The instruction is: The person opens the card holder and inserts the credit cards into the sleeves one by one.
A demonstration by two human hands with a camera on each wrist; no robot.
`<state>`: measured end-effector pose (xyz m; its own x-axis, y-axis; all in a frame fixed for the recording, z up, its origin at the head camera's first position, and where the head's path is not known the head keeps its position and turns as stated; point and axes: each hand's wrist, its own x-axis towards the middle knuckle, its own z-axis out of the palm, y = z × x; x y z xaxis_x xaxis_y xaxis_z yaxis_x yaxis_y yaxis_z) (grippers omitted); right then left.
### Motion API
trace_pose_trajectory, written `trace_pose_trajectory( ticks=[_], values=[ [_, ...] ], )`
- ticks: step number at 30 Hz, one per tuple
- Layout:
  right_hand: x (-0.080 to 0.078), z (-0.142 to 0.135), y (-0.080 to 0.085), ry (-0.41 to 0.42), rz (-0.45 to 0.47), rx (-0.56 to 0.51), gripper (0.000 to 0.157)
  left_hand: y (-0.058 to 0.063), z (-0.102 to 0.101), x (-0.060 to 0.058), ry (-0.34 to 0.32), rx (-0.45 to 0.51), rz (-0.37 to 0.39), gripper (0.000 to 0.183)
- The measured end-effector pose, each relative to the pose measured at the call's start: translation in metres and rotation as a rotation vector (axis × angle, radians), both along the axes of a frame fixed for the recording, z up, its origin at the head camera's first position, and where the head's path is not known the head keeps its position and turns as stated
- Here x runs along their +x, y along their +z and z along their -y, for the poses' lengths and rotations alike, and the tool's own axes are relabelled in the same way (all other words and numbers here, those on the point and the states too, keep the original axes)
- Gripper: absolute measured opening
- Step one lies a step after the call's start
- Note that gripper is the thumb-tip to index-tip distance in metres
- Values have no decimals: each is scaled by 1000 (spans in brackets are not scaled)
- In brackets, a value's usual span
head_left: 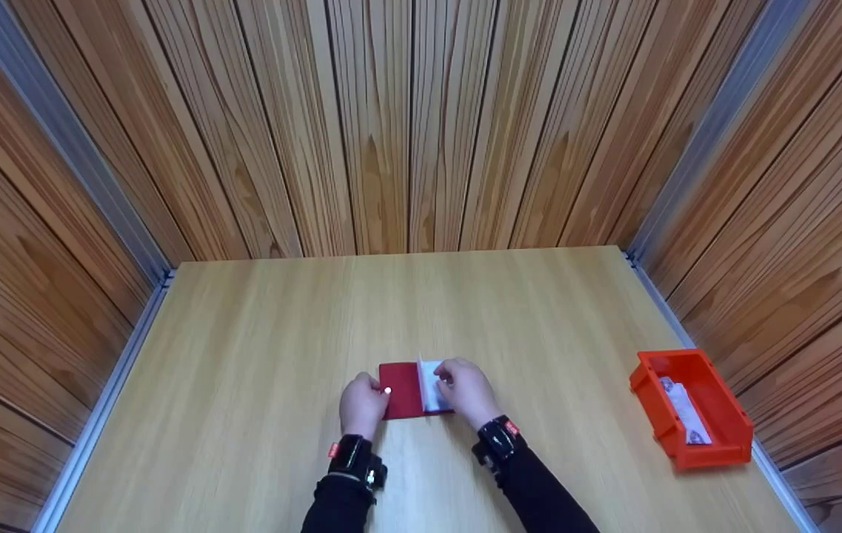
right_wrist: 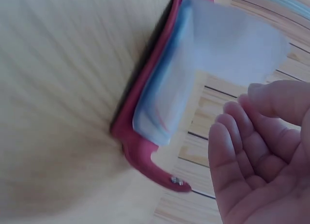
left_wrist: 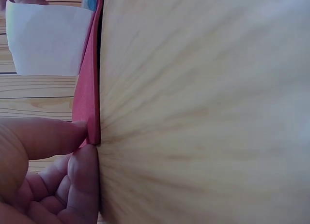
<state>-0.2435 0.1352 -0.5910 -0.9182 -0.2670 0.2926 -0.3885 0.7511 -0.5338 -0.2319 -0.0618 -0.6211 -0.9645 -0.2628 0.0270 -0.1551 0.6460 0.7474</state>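
A small red card holder lies open on the table, its clear sleeves on the right half. One whitish sleeve stands up from the fold. My left hand pinches the outer edge of the left cover between thumb and forefinger. Above the right half is my right hand; in the right wrist view its fingers are loosely bent, apart from the sleeves, and hold nothing. A red strap with a metal snap sticks out from the holder's right side there.
An orange bin stands at the table's right edge, with a crumpled white printed packet or paper inside. Wooden plank walls with metal rails border the light wood table at the back and both sides.
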Motion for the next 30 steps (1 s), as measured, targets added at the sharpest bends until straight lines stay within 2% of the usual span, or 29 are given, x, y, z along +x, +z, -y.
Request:
trace_pose_trajectory(
  ticks=[4, 11, 17, 21, 24, 30],
  values=[
    [3, 6, -2, 23, 24, 24, 11, 0, 0, -1, 1, 8, 5, 16],
    [3, 17, -7, 69, 9, 64, 13, 0, 0, -1, 2, 23, 25, 16],
    [6, 28, -7, 89, 89, 79, 12, -1, 1, -1, 7, 17, 27, 16],
    [8, 35, -8, 93, 118, 105, 12, -1, 1, -3, 11, 36, 61, 15],
    [8, 39, -10, 97, 118, 123, 11, -2, 2, -4, 13, 49, 77, 14],
    [8, 43, -17, 111, 46, 162, 11, -3, 3, -2, 1, 39, 13, 12]
  ],
)
